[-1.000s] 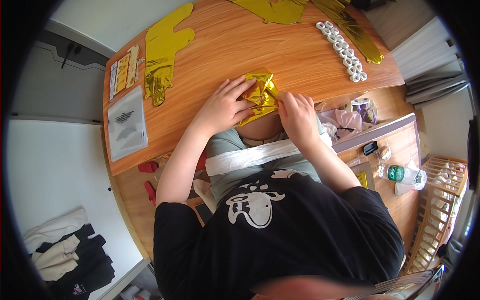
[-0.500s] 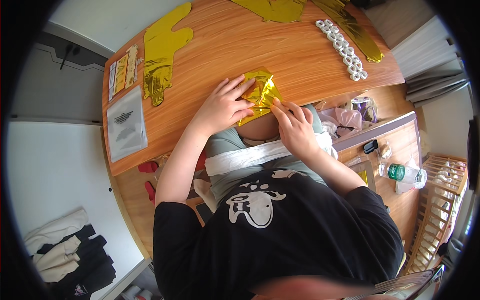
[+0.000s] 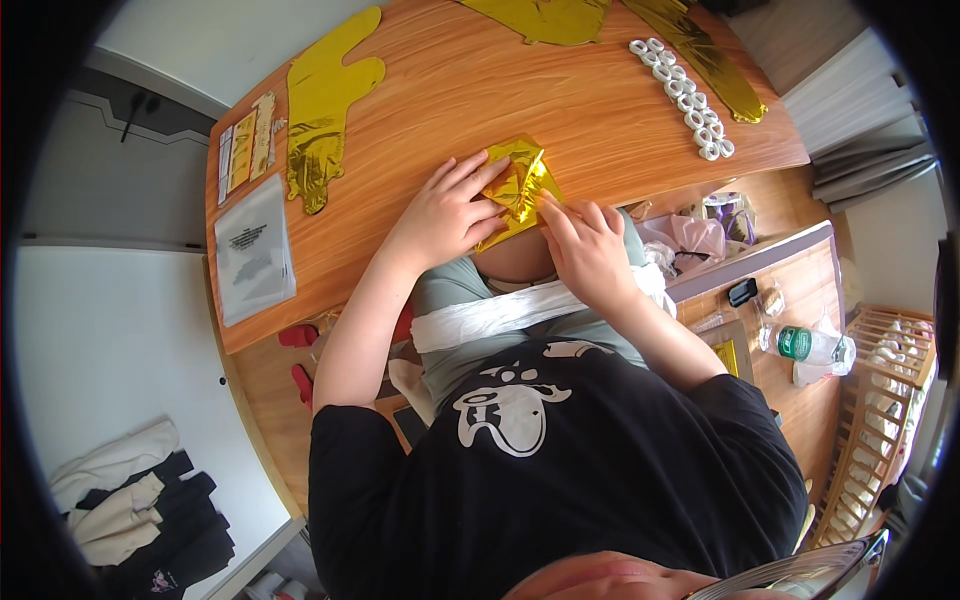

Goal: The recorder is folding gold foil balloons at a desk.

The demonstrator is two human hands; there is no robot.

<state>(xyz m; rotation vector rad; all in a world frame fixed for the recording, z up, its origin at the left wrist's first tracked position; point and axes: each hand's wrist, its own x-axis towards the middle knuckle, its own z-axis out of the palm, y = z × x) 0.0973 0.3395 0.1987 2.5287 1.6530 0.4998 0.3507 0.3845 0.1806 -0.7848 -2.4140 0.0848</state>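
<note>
A folded, shiny gold foil balloon [image 3: 527, 182] lies at the table's near edge, with one corner reaching over it. My left hand [image 3: 455, 215] rests on its left side, fingers spread and flat on the foil. From the right, my right hand [image 3: 588, 245] touches the foil with its outstretched index fingertip, and its other fingers are loosely bent. Flat gold foil balloons lie farther off: one on the left [image 3: 335, 90], one at the far middle [image 3: 545, 18] and a long one [image 3: 705, 65] at the far right.
White ribbon rolls [image 3: 690, 103] form rows on the table's right. Clear plastic bags [image 3: 253, 250] and printed cards [image 3: 240, 150] lie at the left. A lower surface at right holds a bottle [image 3: 808, 346] and black tray [image 3: 741, 292]. White plastic [image 3: 490, 318] spans my lap.
My right fingertips have shifted slightly left along the foil. My left hand stays in place, and the foil looks slightly flatter near my right fingers.
</note>
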